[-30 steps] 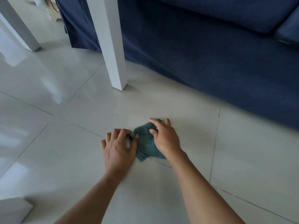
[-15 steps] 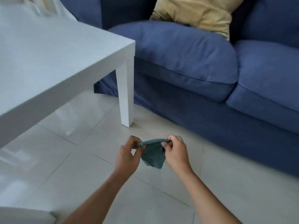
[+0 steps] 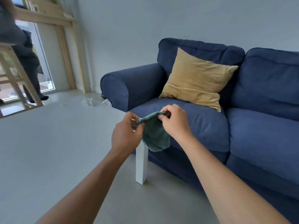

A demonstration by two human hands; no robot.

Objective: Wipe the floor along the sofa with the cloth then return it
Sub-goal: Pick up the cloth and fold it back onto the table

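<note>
A small teal cloth [image 3: 155, 136] hangs in the air above the corner of the white table [image 3: 56, 143], in front of the blue sofa [image 3: 202, 123]. My left hand [image 3: 127, 135] pinches its top left corner. My right hand [image 3: 174, 120] pinches the top edge on the right. The cloth droops folded between them, off the floor [image 3: 161, 196].
A white table leg [image 3: 142, 165] stands just below the cloth, close to the sofa front. A mustard cushion [image 3: 197, 78] leans on the sofa back. At far left a person [image 3: 30, 65] stands by a wooden frame [image 3: 17, 75] and a glass door.
Both hands lifted the cloth from the floor up to above table height. My view rose from the floor to the sofa seat and the tabletop.
</note>
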